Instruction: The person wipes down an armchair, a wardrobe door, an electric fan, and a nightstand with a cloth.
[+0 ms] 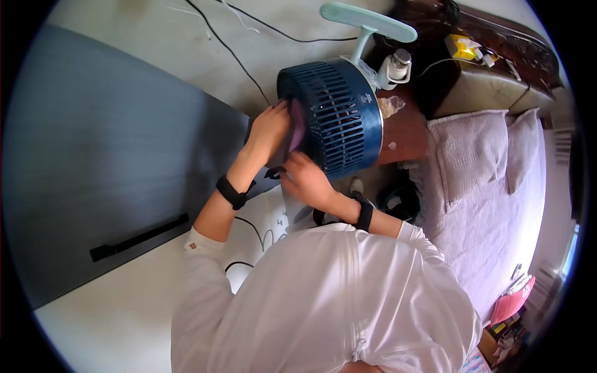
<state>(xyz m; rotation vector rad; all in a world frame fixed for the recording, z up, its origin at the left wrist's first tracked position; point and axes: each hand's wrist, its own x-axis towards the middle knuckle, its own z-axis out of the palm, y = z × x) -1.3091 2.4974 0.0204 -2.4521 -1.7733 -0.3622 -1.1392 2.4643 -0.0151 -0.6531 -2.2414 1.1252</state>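
A round dark blue appliance with slotted sides (342, 118) stands near the top centre. On its left end lies a purple cloth (297, 127). My left hand (271, 129) is at the cloth's left edge, fingers bent and closed on it. Just below, my right hand (306, 180) has curled fingers at the cloth's lower edge; motion blur hides what its fingertips hold, if anything. Both wrists wear black bands.
A grey panel with a black handle (140, 237) fills the left. Behind the appliance are a pale green lamp (368, 22) and a bottle (395, 67). A bed (482, 205) stands right, a black bin (399, 202) beside it. Cables run along the wall.
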